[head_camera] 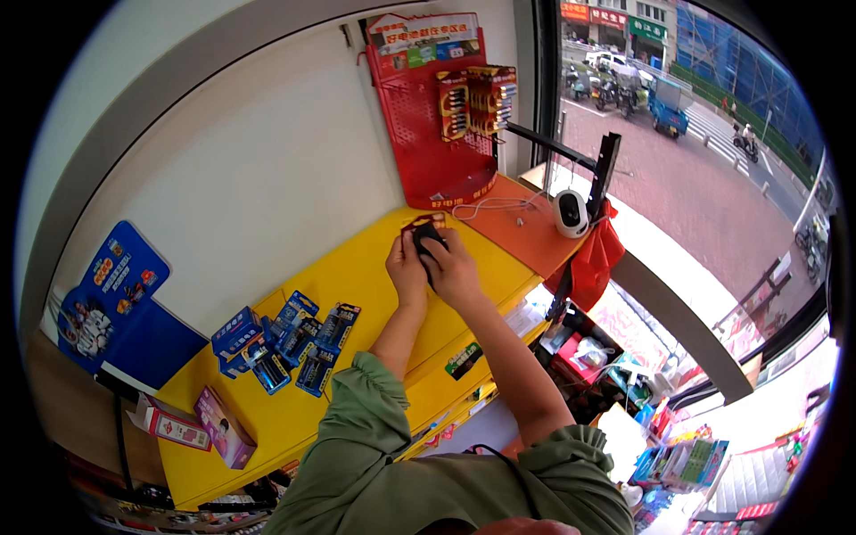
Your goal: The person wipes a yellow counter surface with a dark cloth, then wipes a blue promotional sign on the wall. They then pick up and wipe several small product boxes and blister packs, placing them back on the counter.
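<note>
My left hand (405,273) pinches a red-and-gold battery card (436,219), part of it hidden behind my fingers. My right hand (456,269) grips a dark object (426,234) pressed against that card; its exact kind cannot be made out. Both hands meet above the yellow counter top (374,267), just in front of a red battery display stand (428,134). More red-and-gold battery packs (491,100) hang from the stand's right side. To the left of my forearms lie several blue blister packs of batteries (301,341), with a blue box (239,332) among them.
A purple box (224,428) and a pink-and-white carton (175,422) stand at the counter's near left end. Rightward, a white camera (570,214) with a cable sits on the orange surface (521,224), near a hanging red bag (592,264). A blue board (127,301) leans against the wall.
</note>
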Action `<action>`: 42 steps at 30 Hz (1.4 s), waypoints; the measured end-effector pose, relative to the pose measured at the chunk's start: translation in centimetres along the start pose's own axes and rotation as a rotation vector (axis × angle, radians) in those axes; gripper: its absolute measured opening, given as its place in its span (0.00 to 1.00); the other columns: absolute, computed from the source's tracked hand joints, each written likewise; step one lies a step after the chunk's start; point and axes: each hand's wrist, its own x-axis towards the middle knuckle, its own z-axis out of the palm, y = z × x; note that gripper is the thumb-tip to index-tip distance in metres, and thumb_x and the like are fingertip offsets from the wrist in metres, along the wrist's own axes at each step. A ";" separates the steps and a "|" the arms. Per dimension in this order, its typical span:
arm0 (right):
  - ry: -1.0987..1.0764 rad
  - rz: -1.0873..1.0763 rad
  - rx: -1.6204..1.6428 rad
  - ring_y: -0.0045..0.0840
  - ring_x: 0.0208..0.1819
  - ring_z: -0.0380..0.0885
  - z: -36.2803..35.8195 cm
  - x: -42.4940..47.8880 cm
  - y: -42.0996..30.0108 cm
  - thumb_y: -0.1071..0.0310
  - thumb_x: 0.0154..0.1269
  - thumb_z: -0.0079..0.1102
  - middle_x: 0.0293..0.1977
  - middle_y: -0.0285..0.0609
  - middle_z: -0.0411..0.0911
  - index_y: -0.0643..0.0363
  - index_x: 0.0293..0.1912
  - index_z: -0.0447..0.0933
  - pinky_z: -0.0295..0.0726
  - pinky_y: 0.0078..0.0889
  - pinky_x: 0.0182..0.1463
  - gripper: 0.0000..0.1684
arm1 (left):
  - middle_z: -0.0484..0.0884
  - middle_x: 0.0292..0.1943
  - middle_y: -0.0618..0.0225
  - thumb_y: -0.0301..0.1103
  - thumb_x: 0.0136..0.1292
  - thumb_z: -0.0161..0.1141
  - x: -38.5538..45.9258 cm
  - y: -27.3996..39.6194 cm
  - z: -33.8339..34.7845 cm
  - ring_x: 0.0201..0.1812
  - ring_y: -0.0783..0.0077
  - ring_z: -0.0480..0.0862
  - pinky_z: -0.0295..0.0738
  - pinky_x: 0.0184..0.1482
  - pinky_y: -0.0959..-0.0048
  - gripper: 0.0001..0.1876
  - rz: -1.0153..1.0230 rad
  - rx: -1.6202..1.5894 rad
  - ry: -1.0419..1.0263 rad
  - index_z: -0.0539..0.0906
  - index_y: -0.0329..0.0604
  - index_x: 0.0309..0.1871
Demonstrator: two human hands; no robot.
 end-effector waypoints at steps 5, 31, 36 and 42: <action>-0.013 0.191 -0.119 0.48 0.41 0.78 0.3 -1.0 4.1 0.74 0.58 0.63 0.44 0.52 0.72 0.60 0.42 0.78 0.79 0.41 0.41 0.10 | 0.83 0.38 0.65 0.41 0.75 0.50 -0.3 1.3 0.1 0.32 0.75 0.82 0.79 0.35 0.76 0.16 -0.125 -0.249 0.124 0.79 0.35 0.46; 0.085 0.065 0.055 0.44 0.36 0.79 -0.4 -0.1 0.7 0.69 0.63 0.60 0.44 0.48 0.74 0.56 0.41 0.79 0.79 0.40 0.38 0.07 | 0.83 0.36 0.66 0.42 0.75 0.50 0.5 2.0 -0.8 0.32 0.75 0.82 0.78 0.35 0.75 0.18 -0.087 -0.300 0.237 0.80 0.34 0.42; -0.071 0.060 -0.029 0.47 0.41 0.77 2.4 -1.1 1.4 0.70 0.62 0.61 0.42 0.49 0.73 0.54 0.43 0.76 0.77 0.43 0.41 0.09 | 0.83 0.38 0.63 0.41 0.76 0.47 0.6 1.1 -1.3 0.36 0.69 0.84 0.81 0.38 0.71 0.18 -0.160 -0.418 0.254 0.78 0.33 0.43; 0.089 0.230 0.083 0.50 0.47 0.74 0.9 -1.0 3.9 0.71 0.63 0.59 0.46 0.53 0.72 0.61 0.45 0.75 0.74 0.44 0.49 0.10 | 0.80 0.52 0.55 0.41 0.78 0.39 2.1 1.8 -3.4 0.48 0.56 0.84 0.82 0.51 0.56 0.19 -0.262 -0.546 0.216 0.72 0.36 0.57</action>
